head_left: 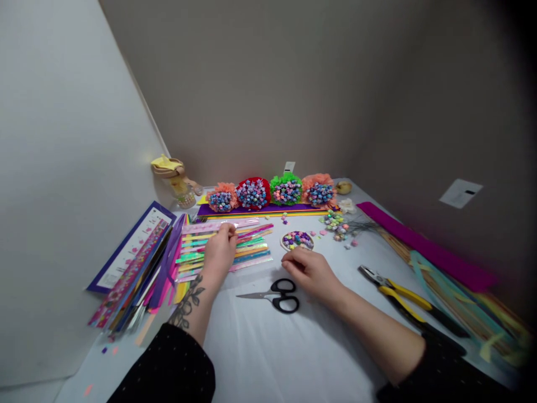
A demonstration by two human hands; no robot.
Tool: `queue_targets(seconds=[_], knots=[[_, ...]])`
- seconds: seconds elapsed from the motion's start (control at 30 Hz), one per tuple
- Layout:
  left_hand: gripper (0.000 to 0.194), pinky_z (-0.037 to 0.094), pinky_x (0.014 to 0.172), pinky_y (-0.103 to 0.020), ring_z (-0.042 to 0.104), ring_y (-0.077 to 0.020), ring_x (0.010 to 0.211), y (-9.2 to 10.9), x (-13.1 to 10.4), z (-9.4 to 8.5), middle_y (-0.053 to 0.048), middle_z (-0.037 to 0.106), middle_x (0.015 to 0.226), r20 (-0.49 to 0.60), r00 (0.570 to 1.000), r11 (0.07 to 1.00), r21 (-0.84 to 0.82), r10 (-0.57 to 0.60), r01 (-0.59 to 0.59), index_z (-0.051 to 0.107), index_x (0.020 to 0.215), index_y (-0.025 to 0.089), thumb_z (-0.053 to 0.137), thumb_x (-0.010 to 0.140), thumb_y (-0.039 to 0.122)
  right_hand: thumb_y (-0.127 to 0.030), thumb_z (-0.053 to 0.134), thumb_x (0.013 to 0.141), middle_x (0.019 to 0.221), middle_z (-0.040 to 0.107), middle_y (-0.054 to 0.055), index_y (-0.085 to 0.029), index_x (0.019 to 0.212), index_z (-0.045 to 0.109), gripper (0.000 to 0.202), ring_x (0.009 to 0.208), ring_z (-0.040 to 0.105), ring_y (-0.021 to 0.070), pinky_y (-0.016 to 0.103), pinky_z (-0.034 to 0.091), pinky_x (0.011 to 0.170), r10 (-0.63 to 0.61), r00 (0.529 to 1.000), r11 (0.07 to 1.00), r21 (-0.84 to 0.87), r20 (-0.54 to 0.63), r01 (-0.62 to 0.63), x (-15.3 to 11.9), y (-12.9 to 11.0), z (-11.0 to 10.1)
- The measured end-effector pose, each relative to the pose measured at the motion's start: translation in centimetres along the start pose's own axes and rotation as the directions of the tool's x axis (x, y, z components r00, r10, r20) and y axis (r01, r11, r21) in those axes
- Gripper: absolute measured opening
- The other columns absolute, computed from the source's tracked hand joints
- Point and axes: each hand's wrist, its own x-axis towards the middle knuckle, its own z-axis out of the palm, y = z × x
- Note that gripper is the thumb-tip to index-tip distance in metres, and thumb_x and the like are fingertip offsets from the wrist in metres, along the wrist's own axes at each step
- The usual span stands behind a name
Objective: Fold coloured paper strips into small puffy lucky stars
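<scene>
My left hand (220, 251) is over the spread of shiny coloured paper strips (251, 253), thumb and fingers pinched together. Whatever it pinches, if anything, is too small to make out. My right hand (309, 272) hovers at the near side of a small round dish (282, 242) of tiny coloured paper stars (297, 239). Its fingers are bent and pressed together, their tips hiding any small thing between them. Between my forearms lie scissors (277, 295) with black handles, slightly apart, blades pointing left.
Several crepe-paper bunches (253, 193) filled with stars stand at the back on coloured sheets (268, 210). Yellow-and-black pliers (394, 291) lie right, near a magenta paper roll (423, 243) and sticks (455, 294). Packs of strips (138, 268) are left, a vase (180, 187) behind. Wired stars (334, 221) lie right of the dish.
</scene>
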Motion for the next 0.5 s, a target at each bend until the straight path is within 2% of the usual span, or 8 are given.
queue_targets(seconds=[0.1,0.23,0.33,0.43,0.5], knots=[[0.012,0.049,0.069,-0.028,0.068,-0.0196,0.079,1.1,-0.8,-0.1,-0.004,0.071,0.087,0.033,0.987,0.986,-0.072,0.156,-0.154,0.056,0.095,0.021,0.053,0.084,0.018,-0.020,0.050,0.086,0.076,0.063,0.004,-0.020,0.086,0.064,0.014,0.072,0.057,0.0172,0.030,0.046,0.067,0.010,0.997,1.000,-0.017,-0.081,-0.012,0.0,0.2,-0.1],[0.006,0.050,0.073,-0.030,0.066,-0.0193,0.079,2.4,-2.1,-0.2,-0.004,0.070,0.084,0.017,0.920,0.918,-0.073,0.392,-0.390,0.058,0.089,0.020,0.053,0.085,0.018,-0.019,0.051,0.088,0.095,0.062,0.010,-0.021,0.106,0.065,0.023,0.092,0.055,0.0227,0.038,0.046,0.082,-0.064,0.970,0.992,-0.121,-0.235,0.036,0.4,1.2,-0.1],[0.008,0.050,0.079,-0.032,0.065,-0.0192,0.079,2.9,-2.6,-0.2,-0.004,0.070,0.082,-0.016,0.852,0.850,-0.058,0.524,-0.524,0.060,0.088,0.019,0.053,0.086,0.017,-0.018,0.054,0.086,0.099,0.062,0.010,-0.024,0.106,0.067,0.024,0.096,0.053,0.0247,0.042,0.044,0.084,-0.103,0.969,0.977,-0.206,-0.225,0.056,0.9,1.9,0.0],[0.011,0.049,0.086,-0.034,0.065,-0.0178,0.079,2.9,-2.7,-0.1,-0.003,0.070,0.082,-0.041,0.787,0.784,-0.068,0.616,-0.617,0.061,0.089,0.020,0.051,0.087,0.016,-0.018,0.057,0.084,0.097,0.063,0.009,-0.024,0.093,0.071,0.018,0.097,0.052,0.0253,0.043,0.043,0.084,-0.119,0.979,0.969,-0.236,-0.168,0.078,1.3,2.2,0.2],[0.012,0.048,0.090,-0.036,0.065,-0.0171,0.079,2.8,-2.7,-0.1,-0.002,0.071,0.082,-0.055,0.762,0.760,-0.059,0.645,-0.647,0.061,0.090,0.020,0.050,0.088,0.015,-0.018,0.057,0.084,0.095,0.063,0.009,-0.022,0.086,0.072,0.015,0.095,0.053,0.0245,0.043,0.043,0.085,-0.114,0.982,0.975,-0.206,-0.148,0.082,1.4,2.0,0.2]])
